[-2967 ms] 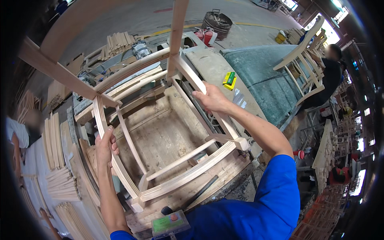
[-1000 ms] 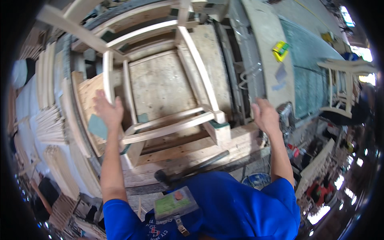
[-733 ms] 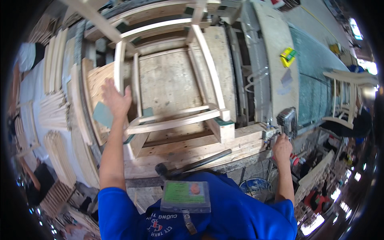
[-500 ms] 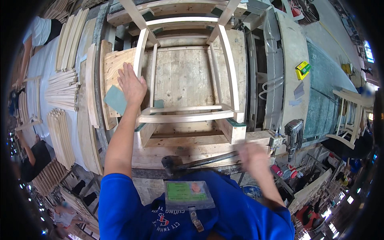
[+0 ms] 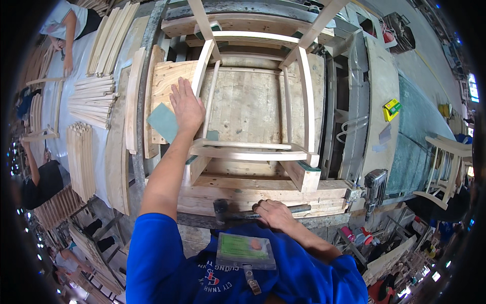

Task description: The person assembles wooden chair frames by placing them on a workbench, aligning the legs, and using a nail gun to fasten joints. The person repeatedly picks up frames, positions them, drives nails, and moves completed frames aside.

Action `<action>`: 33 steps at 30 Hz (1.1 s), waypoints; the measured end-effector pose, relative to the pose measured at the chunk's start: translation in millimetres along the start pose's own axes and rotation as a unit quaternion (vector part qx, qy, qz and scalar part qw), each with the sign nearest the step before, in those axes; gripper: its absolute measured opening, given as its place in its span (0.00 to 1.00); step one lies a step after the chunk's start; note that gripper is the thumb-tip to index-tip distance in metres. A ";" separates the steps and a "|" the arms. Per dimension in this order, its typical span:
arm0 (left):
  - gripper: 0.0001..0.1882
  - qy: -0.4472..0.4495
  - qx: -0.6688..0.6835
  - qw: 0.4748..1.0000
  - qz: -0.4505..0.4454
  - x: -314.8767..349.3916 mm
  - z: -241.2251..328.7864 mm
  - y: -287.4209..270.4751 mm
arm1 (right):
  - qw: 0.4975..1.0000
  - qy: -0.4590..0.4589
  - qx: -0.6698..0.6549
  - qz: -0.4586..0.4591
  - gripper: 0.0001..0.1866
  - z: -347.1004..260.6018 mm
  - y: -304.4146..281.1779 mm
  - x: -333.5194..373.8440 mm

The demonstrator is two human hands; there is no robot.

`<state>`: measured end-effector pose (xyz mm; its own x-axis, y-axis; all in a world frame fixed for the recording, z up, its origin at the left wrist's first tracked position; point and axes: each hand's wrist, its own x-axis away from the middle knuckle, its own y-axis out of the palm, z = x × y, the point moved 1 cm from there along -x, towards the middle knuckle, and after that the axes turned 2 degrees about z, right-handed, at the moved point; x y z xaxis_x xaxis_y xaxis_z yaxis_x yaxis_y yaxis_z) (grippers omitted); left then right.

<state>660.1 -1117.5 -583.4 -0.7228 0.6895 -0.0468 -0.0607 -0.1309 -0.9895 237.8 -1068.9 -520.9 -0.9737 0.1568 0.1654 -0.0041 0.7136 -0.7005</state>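
My left hand (image 5: 188,109) lies with its fingers stretched out on a pale wooden board (image 5: 174,78), against the left side of a wooden chair frame (image 5: 308,96). A green square pad (image 5: 163,123) sits beside that wrist. The chair frame rests on wooden blocks (image 5: 306,175) with green pads on top. At the bench's near edge, a hammer (image 5: 221,209) with a dark head lies crosswise, its handle pointing right. My right hand (image 5: 277,215) is curled over the middle of the handle; its palm side is hidden.
A nail gun (image 5: 375,187) hangs at the bench's right end. A yellow-green box (image 5: 391,109) lies on the right-hand board. Stacks of wooden sticks (image 5: 81,159) fill the left table, where other people work. A finished-looking chair frame (image 5: 443,167) stands far right.
My right hand has moved left from the handle's far end to its middle. The hammer's handle now lies flatter. My left hand stays on the board as the view shifts slightly.
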 end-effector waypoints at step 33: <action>0.52 0.033 -0.053 0.998 -0.033 -17.0 6.8 15.8 | 0.970 0.121 0.032 0.209 0.20 6.3 -29.7 69.7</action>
<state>666.7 -1136.1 -597.4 -0.6725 0.7399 0.0143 -0.0319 -0.0096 -0.9994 168.6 -1083.5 -492.9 -0.8116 0.5842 0.0111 0.3569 0.5107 -0.7822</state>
